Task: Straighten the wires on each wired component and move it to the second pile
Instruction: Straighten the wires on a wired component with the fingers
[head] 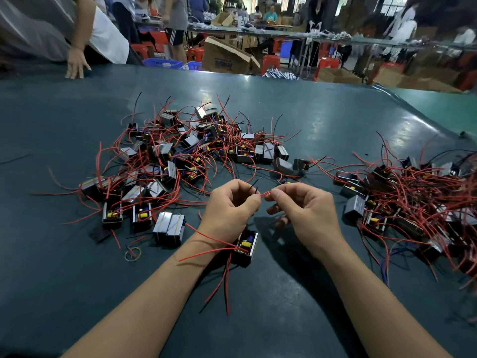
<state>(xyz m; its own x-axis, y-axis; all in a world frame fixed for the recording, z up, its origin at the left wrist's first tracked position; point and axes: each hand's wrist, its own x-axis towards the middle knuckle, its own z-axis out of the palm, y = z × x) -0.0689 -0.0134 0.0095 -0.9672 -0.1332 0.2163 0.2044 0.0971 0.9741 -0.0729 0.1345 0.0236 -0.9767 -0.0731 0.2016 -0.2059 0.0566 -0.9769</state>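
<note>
My left hand (pixel 230 208) and my right hand (pixel 302 210) are close together over the table, each pinching the same red wire (pixel 265 194) between thumb and fingers. A black wire end sticks up from my left fingers. Below my left wrist lies a small black wired component (pixel 246 246) with yellow and blue parts inside; its red and black wires trail across my left forearm and toward me. A large tangled pile of such components (pixel 180 156) lies ahead on the left. A second pile (pixel 407 200) lies on the right.
The dark green table (pixel 296 293) carries a yellow rubber band (pixel 133 253) near my left forearm and a banded pair of components (pixel 169 228). Another person's hand (pixel 76 63) rests on the far left edge. Boxes, stools and people fill the background.
</note>
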